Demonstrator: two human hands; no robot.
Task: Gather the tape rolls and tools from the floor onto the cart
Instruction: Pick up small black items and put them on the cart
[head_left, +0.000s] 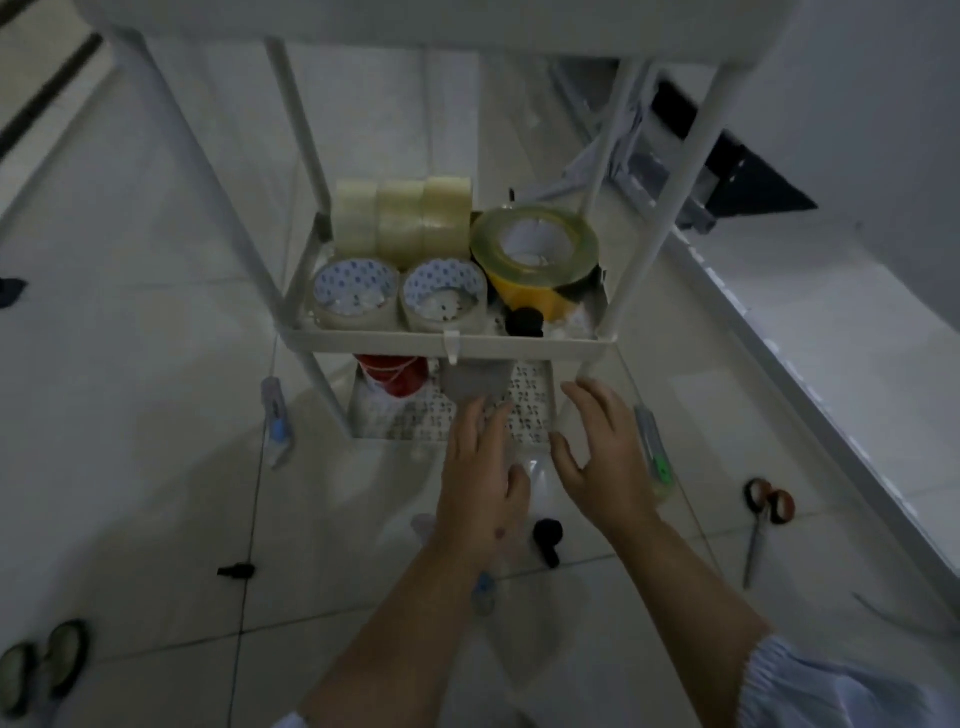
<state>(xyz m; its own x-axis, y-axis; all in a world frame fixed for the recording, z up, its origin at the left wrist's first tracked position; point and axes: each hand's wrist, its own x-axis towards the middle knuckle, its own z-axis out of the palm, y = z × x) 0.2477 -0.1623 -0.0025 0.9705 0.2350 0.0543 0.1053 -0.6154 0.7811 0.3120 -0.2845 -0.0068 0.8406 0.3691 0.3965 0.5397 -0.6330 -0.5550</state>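
Observation:
The white cart's middle shelf (452, 343) holds several clear tape rolls (402, 221), two rolls lying flat (356, 296) and a large yellow roll (537, 254). A red roll (392, 374) sits on the bottom shelf (530, 410). My left hand (480, 467) and my right hand (602, 452) hover open at the bottom shelf's front edge, holding nothing. On the floor lie a blue utility knife (275, 421), a green one (655, 452), orange-handled scissors (763, 525), green-handled scissors (44, 665) and a black piece (548, 538).
A small black part (236, 570) lies on the tiles at the left. A white shelf frame (779, 374) runs along the right side. Another blue-tipped tool (483, 592) shows under my left forearm. The cart's legs (249, 249) stand on pale floor tiles.

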